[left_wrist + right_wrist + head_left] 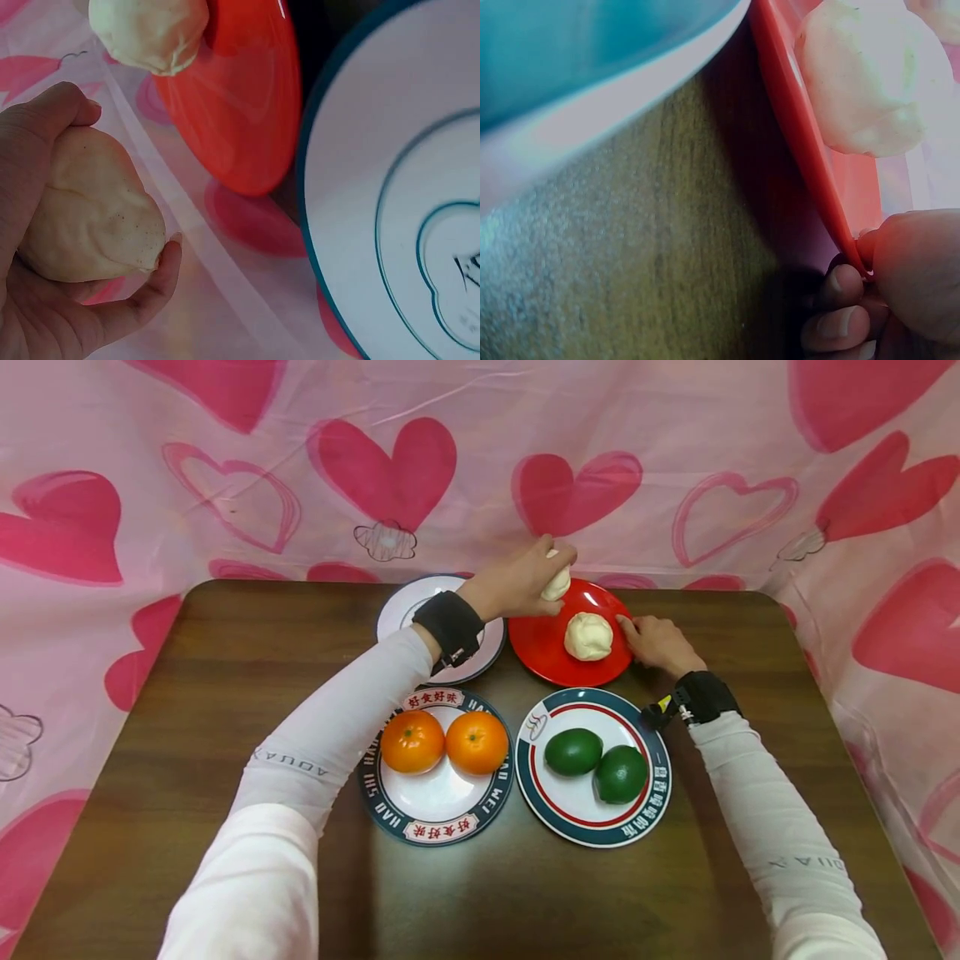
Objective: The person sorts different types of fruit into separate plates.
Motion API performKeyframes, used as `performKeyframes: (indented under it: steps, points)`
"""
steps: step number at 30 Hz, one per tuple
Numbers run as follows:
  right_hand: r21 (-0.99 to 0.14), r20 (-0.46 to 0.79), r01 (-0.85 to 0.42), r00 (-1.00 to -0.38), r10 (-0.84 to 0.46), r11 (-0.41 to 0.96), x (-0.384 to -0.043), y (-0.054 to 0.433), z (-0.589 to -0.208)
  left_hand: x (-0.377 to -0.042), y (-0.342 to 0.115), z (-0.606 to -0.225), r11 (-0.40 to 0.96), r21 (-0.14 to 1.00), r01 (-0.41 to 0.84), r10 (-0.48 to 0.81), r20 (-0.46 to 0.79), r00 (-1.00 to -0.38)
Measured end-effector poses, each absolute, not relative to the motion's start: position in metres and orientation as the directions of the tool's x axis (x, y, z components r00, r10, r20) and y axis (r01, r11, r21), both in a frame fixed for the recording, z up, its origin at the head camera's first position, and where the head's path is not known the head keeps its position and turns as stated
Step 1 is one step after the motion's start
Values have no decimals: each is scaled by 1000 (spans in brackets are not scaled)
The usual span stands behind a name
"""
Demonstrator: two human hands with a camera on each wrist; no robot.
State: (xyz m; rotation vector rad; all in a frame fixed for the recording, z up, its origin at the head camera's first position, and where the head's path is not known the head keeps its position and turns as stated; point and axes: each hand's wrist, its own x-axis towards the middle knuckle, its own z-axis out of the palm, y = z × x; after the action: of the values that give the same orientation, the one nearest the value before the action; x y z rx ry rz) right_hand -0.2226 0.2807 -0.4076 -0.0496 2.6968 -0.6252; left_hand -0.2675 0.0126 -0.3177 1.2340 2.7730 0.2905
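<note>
My left hand [525,578] grips a cream-coloured, bun-like ball [97,210], thumb and fingers curled around its lumpy sides. It is held above the far part of a red plate [536,647]. A second such ball [588,637] sits on that plate, right of its middle. At the plate's right edge my right hand [660,645] pinches the rim; in the right wrist view the thumb is on the inner side and curled fingers [840,324] lie beneath. Left of the red plate, partly hidden under my left forearm, is a white plate [397,614] with a dark rim.
Nearer to me, a patterned plate [438,802] carries two oranges [412,742]. Beside it, another rimmed plate [577,806] bears two smooth green fruits [573,752]. All stand on a brown wooden table [247,693]. A pink heart-printed cloth [480,468] hangs behind its far edge.
</note>
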Motion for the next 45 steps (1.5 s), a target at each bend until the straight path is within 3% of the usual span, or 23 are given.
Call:
performKeyframes:
  steps: [16, 34, 45]
  points:
    - [-422, -353, 56, -929, -107, 905, -219, 274, -402, -262, 32, -334, 640, 168, 750, 766, -67, -639]
    - [-440, -334, 42, -935, -120, 897, -216, 273, -404, -258, 37, -349, 734, 111, 670, 674, -248, -696]
    - [-436, -330, 27, -935, -132, 900, -217, 268, -401, -258, 35, -356, 750, 124, 649, 655, -268, -706]
